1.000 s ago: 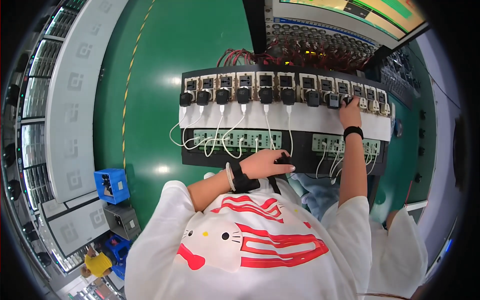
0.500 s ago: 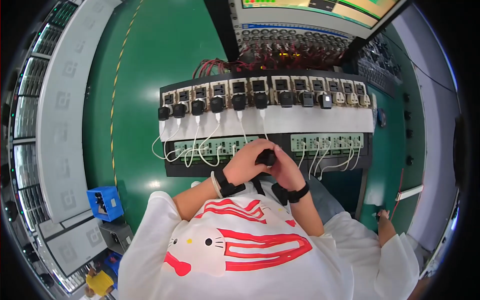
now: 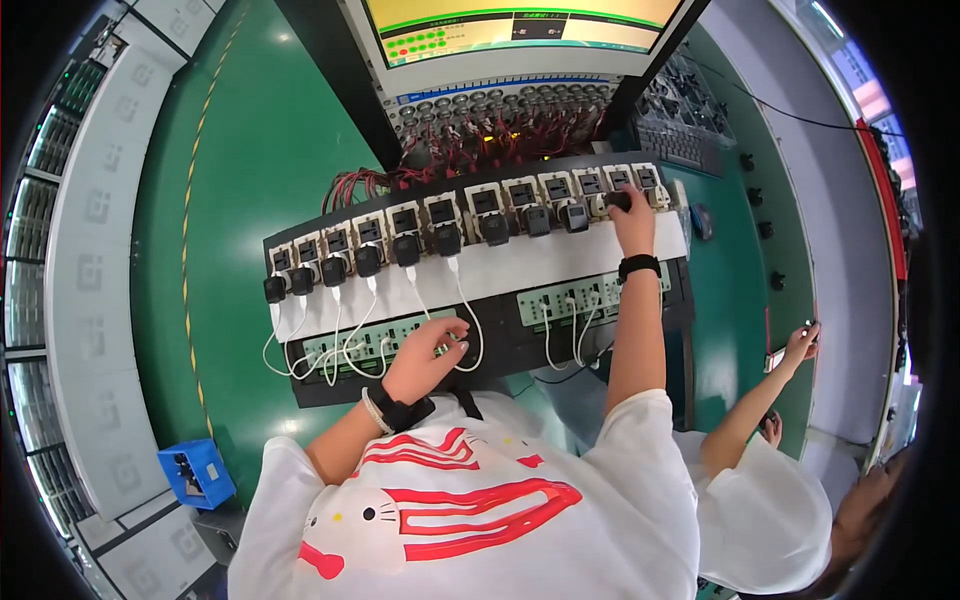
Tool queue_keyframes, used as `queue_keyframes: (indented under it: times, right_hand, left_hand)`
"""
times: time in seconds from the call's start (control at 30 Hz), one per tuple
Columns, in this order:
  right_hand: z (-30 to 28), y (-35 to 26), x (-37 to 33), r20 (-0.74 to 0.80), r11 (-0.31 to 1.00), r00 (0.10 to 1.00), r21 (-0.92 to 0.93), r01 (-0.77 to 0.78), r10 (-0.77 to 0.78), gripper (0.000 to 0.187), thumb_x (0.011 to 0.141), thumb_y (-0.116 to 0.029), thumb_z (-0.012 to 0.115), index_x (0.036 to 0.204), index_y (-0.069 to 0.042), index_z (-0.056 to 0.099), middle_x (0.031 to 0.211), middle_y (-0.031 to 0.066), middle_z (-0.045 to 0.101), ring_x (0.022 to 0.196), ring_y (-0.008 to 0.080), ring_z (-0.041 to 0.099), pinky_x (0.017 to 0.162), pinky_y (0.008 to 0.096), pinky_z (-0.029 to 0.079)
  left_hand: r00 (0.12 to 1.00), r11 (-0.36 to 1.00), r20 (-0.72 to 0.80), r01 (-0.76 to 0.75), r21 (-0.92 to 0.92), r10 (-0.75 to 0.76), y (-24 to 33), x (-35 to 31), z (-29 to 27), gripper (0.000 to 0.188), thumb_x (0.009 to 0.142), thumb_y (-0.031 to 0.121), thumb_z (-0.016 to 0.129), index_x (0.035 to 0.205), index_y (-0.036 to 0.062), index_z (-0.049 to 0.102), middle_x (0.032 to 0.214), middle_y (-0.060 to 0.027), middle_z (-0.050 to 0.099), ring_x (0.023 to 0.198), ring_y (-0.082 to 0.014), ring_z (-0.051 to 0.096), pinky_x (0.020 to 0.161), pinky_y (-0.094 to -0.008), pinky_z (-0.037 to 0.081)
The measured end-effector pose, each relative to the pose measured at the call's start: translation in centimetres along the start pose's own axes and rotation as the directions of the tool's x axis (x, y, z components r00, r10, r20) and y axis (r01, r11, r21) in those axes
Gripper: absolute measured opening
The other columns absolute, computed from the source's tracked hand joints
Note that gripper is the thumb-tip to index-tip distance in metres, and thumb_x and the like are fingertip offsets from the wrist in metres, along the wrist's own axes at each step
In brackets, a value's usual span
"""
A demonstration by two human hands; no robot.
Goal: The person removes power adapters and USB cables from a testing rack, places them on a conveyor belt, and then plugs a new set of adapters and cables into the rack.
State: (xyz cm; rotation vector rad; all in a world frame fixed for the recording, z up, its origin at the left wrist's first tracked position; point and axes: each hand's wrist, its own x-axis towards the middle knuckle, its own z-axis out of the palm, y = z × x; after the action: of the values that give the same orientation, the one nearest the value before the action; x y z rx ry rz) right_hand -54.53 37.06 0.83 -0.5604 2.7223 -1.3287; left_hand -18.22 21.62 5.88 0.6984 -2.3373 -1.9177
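Observation:
My right hand [image 3: 634, 222] reaches to the right part of a row of sockets and grips a small black power adapter [image 3: 620, 200] against one of them. Fingers partly cover that socket. My left hand [image 3: 425, 362] hovers over the near edge of the black test fixture [image 3: 488, 325], fingers loosely curled, thumb apart, nothing in it. Several black adapters [image 3: 406, 249] sit in the sockets to the left, with white cables [image 3: 416, 288] running to a green circuit board [image 3: 330, 345]. Further adapters [image 3: 494, 229] without cables occupy the middle. A second green board [image 3: 560, 302] lies on the right.
Behind the sockets rises a rack with a lit screen [image 3: 520, 30] and red wiring [image 3: 355, 187]. To the right lie a keyboard [image 3: 680, 150] and a mouse [image 3: 702, 222]. A co-worker's arm [image 3: 750, 412] is at the right. A blue bin [image 3: 196, 474] stands lower left.
My hands were together around a black adapter near the fixture's front. The right hand has carried it up and right to the sockets; the left has parted from it and moved left.

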Motion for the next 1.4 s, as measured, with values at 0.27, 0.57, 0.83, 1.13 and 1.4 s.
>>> queue_keyframes:
  times: [0.27,0.57,0.83,1.13,1.4]
  right_hand:
    - [3.3,1.8,-0.2,0.033,0.92,0.978,-0.336,0.203,-0.204,0.05,0.076,-0.004,0.06,0.124,-0.001,0.046,0.113,0.0223,0.056,0.1,0.0405,0.053,0.085,0.0438,0.045]
    - [3.5,-2.8,-14.8,-0.316,0.885,0.932,0.465,-0.01,0.176,0.028,0.083,-0.006,0.056,0.108,0.003,0.05,0.097,0.0118,0.054,0.089,0.0209,0.052,0.083,0.0323,0.042]
    - [1.1,-5.8,-25.9,0.558,0.39,0.747,0.638,-0.664,0.361,0.053,0.074,0.004,0.047,0.123,-0.011,0.036,0.098,0.0108,0.055,0.08,0.0149,0.053,0.069,0.0247,0.042]
    - [-5.7,-17.6,-21.0,0.66,0.62,0.75,0.609,-0.496,-0.049,0.03,0.075,-0.008,0.063,0.103,-0.003,0.053,0.106,0.0146,0.057,0.092,0.0177,0.055,0.076,0.0283,0.042]
    - [-5.0,-17.0,-18.5,-0.112,0.842,0.977,0.496,0.214,-0.182,0.013,0.083,-0.013,0.063,0.088,-0.003,0.055,0.081,0.0054,0.05,0.071,0.0161,0.049,0.061,0.0317,0.038]
  left_hand:
    - [0.999,0.998,0.026,-0.03,0.049,0.029,-0.4,0.8,0.1,0.022,0.084,0.01,0.059,0.105,0.0014,0.058,0.089,-0.0057,0.06,0.08,-0.0147,0.057,0.074,-0.027,0.046]
    - [0.994,0.991,0.075,-0.088,0.102,0.08,0.6,1.4,-0.2,0.021,0.084,0.01,0.06,0.104,0.0017,0.059,0.093,-0.0085,0.062,0.082,-0.0165,0.059,0.076,-0.0281,0.047]
    - [0.999,0.989,0.022,-0.034,0.142,0.032,1.3,5.7,-4.0,0.02,0.087,0.012,0.057,0.103,0.0013,0.059,0.09,-0.004,0.061,0.081,-0.0109,0.056,0.074,-0.0245,0.045]
    - [0.984,0.937,0.157,-0.137,0.322,0.09,0.8,18.4,-4.4,0.028,0.082,0.021,0.063,0.1,-0.0009,0.059,0.09,-0.0076,0.063,0.085,-0.0141,0.06,0.077,-0.0271,0.046]
    - [0.961,0.745,0.261,-0.238,0.623,0.088,-0.8,23.8,-2.1,0.041,0.075,0.027,0.067,0.108,0.004,0.062,0.106,-0.0157,0.063,0.097,-0.0316,0.06,0.084,-0.0383,0.047]
